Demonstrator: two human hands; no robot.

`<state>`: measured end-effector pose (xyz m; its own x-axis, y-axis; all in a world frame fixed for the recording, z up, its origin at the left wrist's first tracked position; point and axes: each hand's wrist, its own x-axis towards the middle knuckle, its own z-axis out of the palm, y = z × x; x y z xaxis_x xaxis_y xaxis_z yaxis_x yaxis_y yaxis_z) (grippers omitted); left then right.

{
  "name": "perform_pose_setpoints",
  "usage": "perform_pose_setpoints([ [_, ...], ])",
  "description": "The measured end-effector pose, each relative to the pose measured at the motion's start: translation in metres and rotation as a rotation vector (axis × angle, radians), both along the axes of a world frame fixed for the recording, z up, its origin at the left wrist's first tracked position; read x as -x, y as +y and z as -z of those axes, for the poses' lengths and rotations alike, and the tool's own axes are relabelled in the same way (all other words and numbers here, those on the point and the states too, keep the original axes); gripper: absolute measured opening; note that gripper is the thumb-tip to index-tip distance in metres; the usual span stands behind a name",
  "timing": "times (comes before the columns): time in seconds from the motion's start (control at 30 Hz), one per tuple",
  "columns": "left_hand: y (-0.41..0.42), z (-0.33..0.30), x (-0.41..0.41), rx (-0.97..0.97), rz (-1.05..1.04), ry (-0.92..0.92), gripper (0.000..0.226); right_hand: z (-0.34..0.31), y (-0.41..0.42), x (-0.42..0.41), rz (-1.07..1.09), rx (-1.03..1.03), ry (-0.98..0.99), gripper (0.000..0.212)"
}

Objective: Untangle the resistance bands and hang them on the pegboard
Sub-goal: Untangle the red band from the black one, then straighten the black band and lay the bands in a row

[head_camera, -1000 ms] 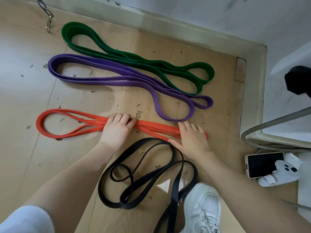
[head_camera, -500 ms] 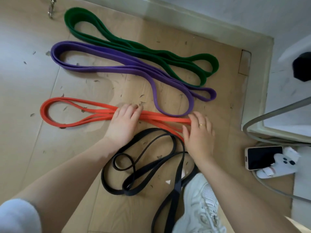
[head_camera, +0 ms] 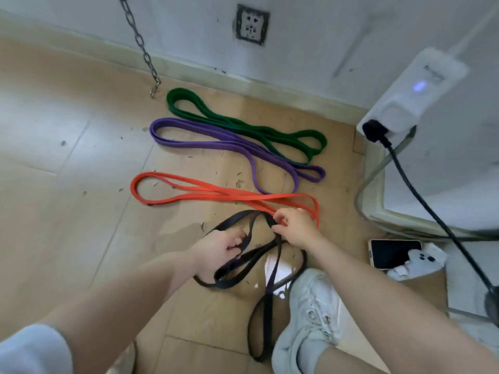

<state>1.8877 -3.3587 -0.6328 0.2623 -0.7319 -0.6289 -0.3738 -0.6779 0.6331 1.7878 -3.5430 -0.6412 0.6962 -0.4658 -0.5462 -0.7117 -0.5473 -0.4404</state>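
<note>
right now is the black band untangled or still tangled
Still tangled: black band crosses itself in several loops, gripped by left hand and right hand.

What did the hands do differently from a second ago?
Both hands left the flat orange rubber band and took hold of the tangled black rubber band: the left hand grips a strand, the right hand pinches its top loop, lifting it. The orange, purple and green bands stayed laid out on the floor.

I see my left hand (head_camera: 220,251) and right hand (head_camera: 295,228) gripping the tangled black rubber resistance band (head_camera: 249,261); orange (head_camera: 205,191), purple (head_camera: 216,143) and green (head_camera: 243,126) rubber bands lie beyond.
</note>
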Motion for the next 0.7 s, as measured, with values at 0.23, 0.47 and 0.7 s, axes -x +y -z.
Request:
perform_pose_setpoints([
  [0.23, 0.039, -0.139, -0.015, 0.363, -0.486, -0.011, 0.015, -0.147, 0.044, 0.014, 0.283, -0.513, -0.362, 0.01],
  [0.47, 0.095, -0.247, 0.015, 0.697, -0.66, 0.015, 0.023, -0.26, 0.093, 0.051, 0.405, -0.652, -0.685, 0.021],
  [0.7, 0.126, -0.358, 0.057, 1.022, -0.602, 0.088, 0.024, -0.351, 0.139, 0.084, 0.406, -0.782, -0.949, 0.017],
])
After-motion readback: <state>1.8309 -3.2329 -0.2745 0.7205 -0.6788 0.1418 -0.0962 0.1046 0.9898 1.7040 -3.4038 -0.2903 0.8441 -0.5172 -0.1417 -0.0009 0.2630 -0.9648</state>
